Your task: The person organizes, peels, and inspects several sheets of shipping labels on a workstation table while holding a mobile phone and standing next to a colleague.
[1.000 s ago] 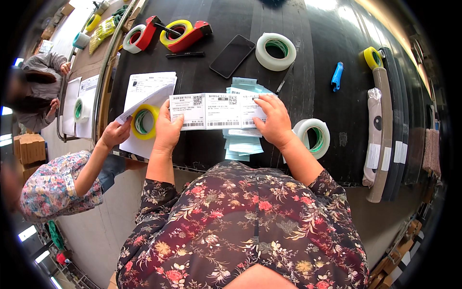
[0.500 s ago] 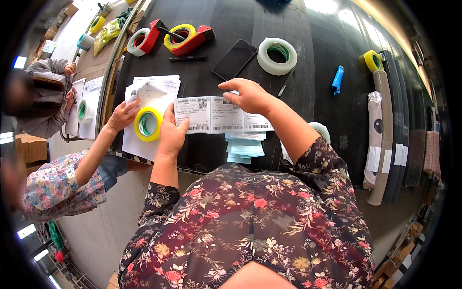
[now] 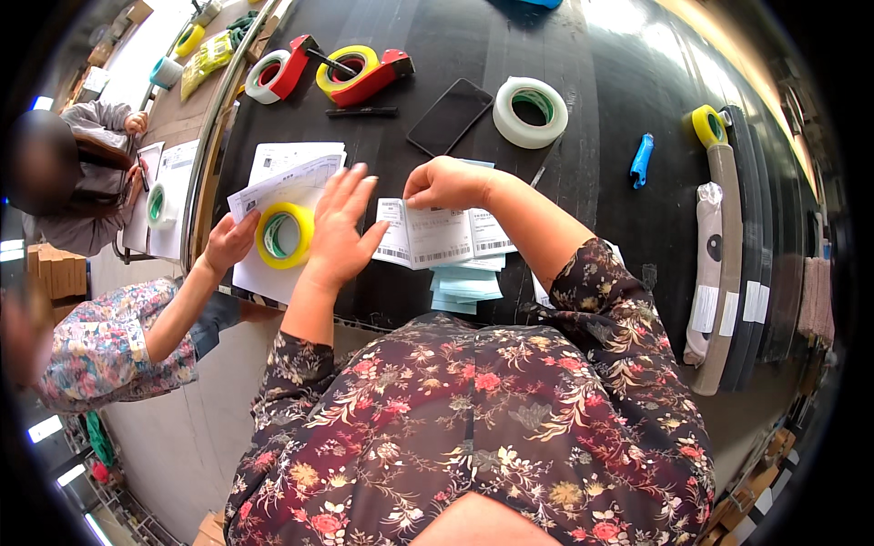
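Note:
A strip of white printed labels with barcodes lies folded in front of me on the black table. The fingers of my right hand pinch its upper edge. My left hand is open, fingers spread, just left of the strip and not gripping it. Under the strip, a pile of pale blue label backing reaches toward the table's near edge. To the left, a co-worker's hand holds a printed sheet above a stack of papers, beside a yellow tape roll.
Beyond my hands lie a black phone, a clear tape roll, a black pen and two red tape dispensers. A blue cutter lies to the right, near long fabric rolls. Another person sits far left.
My left hand has let go of the strip and opened. The strip has folded over, with my right hand now pinching it. The co-worker has lifted a sheet from the papers.

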Demonstrator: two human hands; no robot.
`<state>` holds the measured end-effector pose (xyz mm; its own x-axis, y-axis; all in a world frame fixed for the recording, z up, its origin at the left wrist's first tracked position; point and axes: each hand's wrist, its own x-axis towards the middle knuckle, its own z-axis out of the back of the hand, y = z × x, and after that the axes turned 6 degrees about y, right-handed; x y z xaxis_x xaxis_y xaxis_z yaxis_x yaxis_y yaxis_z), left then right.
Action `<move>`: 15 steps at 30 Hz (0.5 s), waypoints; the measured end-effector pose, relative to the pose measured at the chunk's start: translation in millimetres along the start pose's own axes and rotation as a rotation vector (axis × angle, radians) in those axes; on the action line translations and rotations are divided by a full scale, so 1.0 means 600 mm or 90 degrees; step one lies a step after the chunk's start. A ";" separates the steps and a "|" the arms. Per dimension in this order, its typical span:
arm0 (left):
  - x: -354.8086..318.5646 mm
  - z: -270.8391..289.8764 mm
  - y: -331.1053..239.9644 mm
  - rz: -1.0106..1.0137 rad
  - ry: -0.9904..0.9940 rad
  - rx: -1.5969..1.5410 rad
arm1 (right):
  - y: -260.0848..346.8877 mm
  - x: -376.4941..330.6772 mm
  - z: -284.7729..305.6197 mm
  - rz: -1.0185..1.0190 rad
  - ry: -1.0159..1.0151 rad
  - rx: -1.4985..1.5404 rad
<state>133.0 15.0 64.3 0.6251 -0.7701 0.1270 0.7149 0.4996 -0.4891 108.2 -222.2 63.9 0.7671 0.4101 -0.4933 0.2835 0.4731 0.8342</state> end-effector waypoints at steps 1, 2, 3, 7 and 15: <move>0.016 0.007 -0.006 -0.044 0.054 0.015 | 0.000 0.000 -0.001 0.016 0.003 -0.003; 0.024 0.001 -0.003 -0.040 0.111 -0.018 | -0.003 0.001 -0.002 0.032 0.006 -0.006; 0.034 -0.003 0.002 -0.017 0.185 -0.039 | -0.007 0.002 -0.004 0.043 0.005 -0.013; 0.048 -0.002 0.004 0.067 0.278 -0.030 | -0.010 0.003 -0.014 0.040 -0.025 -0.049; 0.058 -0.002 0.001 0.178 0.318 -0.121 | -0.012 0.004 -0.025 0.045 -0.058 -0.087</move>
<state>154.8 -12.2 67.5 0.5251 -0.7361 -0.4271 0.4474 0.6657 -0.5972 99.1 -212.7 53.2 0.8333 0.3767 -0.4046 0.1506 0.5496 0.8218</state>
